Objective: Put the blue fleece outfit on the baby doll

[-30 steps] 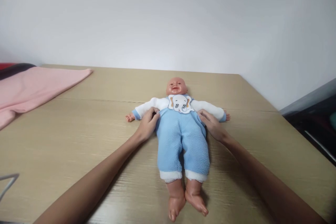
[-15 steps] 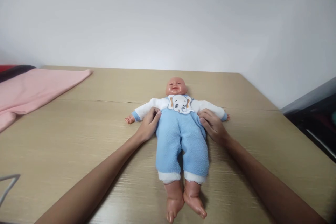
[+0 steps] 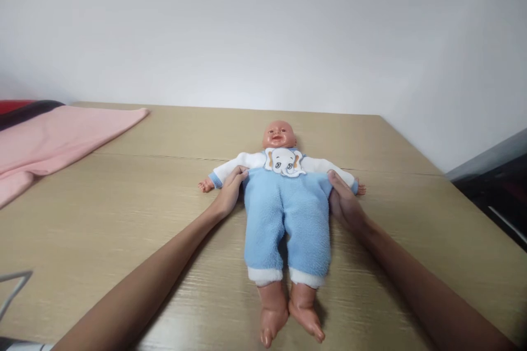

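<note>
pos: doll (image 3: 284, 197) lies face-up at frame centre on table (image 3: 123, 219) | grip: left hand (image 3: 229, 193) pinches blue romper (image 3: 288, 225) under one sleeve; right hand (image 3: 345, 204) clamps the opposite edge, thumb on top | risk: uneven tug could twist or slide the doll, or fleece could slip free | hidden: right fingers tucked under fabric; grey wire object (image 3: 14, 285) lower left is cut off

Left hand (image 3: 228, 194): fingertips lost against the doll (image 3: 284, 214) suit, so grip can't be told. Right hand (image 3: 343, 203): fingers hidden under doll's side, only thumb shows. Both forearms cut off by picture's bottom edge. Cloth (image 3: 53, 137), worktop (image 3: 123, 214) left edge: runs out of frame. Wire (image 3: 14, 285), near-left corner: cut off, kind unclear. Dark shape (image 3: 494, 192) past right edge: blurred, unidentifiable.
</note>
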Available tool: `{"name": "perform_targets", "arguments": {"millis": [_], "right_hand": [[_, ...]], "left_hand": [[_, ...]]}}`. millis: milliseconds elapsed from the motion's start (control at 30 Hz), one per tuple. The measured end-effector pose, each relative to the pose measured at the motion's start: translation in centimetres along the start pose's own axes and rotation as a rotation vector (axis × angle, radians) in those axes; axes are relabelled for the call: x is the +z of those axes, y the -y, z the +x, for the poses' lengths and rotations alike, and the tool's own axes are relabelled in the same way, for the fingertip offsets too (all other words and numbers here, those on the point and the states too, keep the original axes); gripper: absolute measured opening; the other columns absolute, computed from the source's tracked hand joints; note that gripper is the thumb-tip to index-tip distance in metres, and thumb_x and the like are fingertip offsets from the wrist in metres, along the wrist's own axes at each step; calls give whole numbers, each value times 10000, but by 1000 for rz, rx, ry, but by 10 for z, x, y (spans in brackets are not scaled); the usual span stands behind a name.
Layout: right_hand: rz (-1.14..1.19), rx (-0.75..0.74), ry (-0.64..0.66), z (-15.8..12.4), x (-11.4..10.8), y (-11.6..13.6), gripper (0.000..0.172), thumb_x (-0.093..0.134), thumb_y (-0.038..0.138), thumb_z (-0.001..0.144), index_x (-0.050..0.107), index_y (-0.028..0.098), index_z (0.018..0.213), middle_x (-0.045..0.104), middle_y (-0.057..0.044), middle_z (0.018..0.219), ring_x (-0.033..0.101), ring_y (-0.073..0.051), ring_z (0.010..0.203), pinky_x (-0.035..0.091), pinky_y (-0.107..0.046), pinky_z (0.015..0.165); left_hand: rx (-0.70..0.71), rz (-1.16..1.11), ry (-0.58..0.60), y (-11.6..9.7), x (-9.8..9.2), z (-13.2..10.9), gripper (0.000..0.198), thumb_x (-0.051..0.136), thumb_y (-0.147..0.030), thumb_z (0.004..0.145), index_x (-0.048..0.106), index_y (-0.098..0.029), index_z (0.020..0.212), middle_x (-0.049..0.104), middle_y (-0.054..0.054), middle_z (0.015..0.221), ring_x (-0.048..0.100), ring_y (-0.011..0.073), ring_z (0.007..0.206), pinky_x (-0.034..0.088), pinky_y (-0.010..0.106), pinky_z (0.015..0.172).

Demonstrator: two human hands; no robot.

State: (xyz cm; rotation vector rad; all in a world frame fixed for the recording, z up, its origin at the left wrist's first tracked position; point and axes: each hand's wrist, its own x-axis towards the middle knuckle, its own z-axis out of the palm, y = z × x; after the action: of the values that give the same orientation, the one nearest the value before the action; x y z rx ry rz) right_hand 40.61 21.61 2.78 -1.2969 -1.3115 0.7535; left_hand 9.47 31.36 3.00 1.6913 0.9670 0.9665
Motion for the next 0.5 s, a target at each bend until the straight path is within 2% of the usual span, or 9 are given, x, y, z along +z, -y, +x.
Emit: {"name": "perform_targets", "arguments": {"millis": [100,200,300,400,500], "right_hand": [[41,60,-96,2,2,-5,500,518,795,1039,569,305,951,697,-54,911,689,-301,876,606,-440,795],[-135,33,-50,1,2,-5,510,629,797,1004,580,292,956,708,-41,898,714,-284,880,597,-423,834],[-284,-23,-40,-3,5,-4,493,605,770,1033,605,277,1041,764,-79,998,754,-304,960,595,-443,887],[-449,-84,-72,-8,7,-2,408,529,671,1101,610,271,1087,766,-107,1029,741,-311,946,586,-460,883],[-636,-183,-111,-11,-1,3,273,517,511,1123,621,259,1127,758,-138,1080,728,-337,997,570,-485,913]], "left_hand": [[-2,13,-42,2,3,1,183,460,-375,1068,504,-256,936,526,10,908,500,230,897,484,334,837],[45,85,-74,5,11,0,183,459,-390,1105,503,-255,989,543,2,914,525,223,888,477,338,841],[103,243,-99,8,17,-2,163,429,-362,1135,492,-254,1030,596,14,929,582,234,893,486,363,855],[139,383,-131,10,18,-2,124,451,-307,1124,502,-250,1026,658,65,1007,611,274,985,496,416,934],[213,436,-184,13,15,-3,42,501,-210,1069,529,-241,1074,684,101,1112,611,293,1081,487,446,1011]]}}
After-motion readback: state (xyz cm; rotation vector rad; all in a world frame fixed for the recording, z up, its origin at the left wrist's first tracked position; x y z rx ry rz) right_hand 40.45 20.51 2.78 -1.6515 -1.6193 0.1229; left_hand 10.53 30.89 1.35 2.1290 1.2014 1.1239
